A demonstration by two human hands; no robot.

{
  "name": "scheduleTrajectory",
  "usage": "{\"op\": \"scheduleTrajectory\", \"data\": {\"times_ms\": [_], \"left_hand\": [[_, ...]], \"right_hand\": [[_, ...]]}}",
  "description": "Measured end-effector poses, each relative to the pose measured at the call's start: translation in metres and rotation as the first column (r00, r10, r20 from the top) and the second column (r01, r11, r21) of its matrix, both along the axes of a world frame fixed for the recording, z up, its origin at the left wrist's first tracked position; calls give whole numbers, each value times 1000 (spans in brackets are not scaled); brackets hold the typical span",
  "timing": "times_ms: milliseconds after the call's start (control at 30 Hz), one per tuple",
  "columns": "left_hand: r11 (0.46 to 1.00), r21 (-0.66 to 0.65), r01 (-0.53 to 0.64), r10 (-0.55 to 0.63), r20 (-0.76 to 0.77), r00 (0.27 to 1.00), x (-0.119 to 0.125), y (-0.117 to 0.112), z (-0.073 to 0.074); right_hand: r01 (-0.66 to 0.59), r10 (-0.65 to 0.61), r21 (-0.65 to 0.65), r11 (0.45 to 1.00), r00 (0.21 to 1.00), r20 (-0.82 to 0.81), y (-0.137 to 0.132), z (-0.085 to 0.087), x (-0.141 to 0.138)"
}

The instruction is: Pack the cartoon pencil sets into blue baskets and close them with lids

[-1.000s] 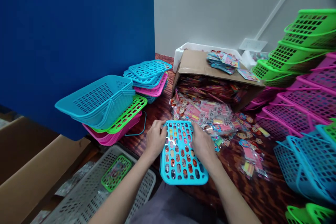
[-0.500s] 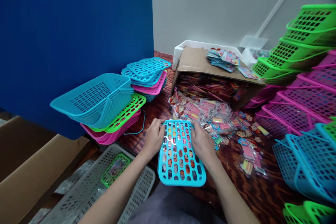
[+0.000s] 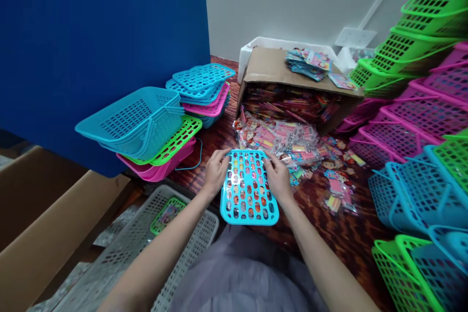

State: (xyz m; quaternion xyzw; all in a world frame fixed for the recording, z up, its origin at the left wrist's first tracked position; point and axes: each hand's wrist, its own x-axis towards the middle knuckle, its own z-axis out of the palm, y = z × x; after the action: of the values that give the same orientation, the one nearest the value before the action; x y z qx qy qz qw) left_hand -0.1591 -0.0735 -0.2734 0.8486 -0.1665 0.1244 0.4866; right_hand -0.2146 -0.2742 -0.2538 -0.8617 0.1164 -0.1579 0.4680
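Both my hands grip a light blue plastic basket lid (image 3: 249, 190) by its far corners, at the table edge in front of my body. Colourful packets show through its holes; whether a basket sits under it is hidden. My left hand (image 3: 217, 171) is closed on the left side, and my right hand (image 3: 277, 175) is closed on the right side with its thumb along the edge. Just beyond the lid lies a heap of clear bags with pink stationery-like items (image 3: 281, 139), spilling from a cardboard box (image 3: 270, 68) on its side.
On the left stand nested blue baskets (image 3: 135, 117) and a pile of lids (image 3: 201, 80). Stacked green baskets (image 3: 417, 48), pink baskets (image 3: 387, 134) and blue baskets (image 3: 405, 190) rise on the right. A grey crate (image 3: 208, 222) sits low at left, with a green lid (image 3: 166, 214) inside.
The view has tilted down, so the surroundings sit mostly higher in the picture. Both hands keep hold of the blue lid, whose near edge appears higher and farther forward.
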Motion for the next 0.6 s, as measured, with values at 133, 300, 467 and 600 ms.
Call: {"op": "scheduleTrajectory", "data": {"times_ms": [133, 300, 467, 600], "left_hand": [[996, 84, 32, -36, 43, 998, 6, 5, 13], [723, 656, 215, -361, 94, 928, -27, 0, 58], [509, 751, 422, -629, -10, 777, -98, -22, 66], [452, 847, 279, -589, 49, 807, -117, -29, 50]], "right_hand": [[-27, 26, -77, 997, 1000, -11, 1, 2, 2], [-74, 56, -220, 973, 995, -89, 1, 5, 6], [-84, 76, -203, 976, 996, -43, -4, 2, 9], [-66, 69, -65, 996, 997, 33, -10, -8, 11]]}}
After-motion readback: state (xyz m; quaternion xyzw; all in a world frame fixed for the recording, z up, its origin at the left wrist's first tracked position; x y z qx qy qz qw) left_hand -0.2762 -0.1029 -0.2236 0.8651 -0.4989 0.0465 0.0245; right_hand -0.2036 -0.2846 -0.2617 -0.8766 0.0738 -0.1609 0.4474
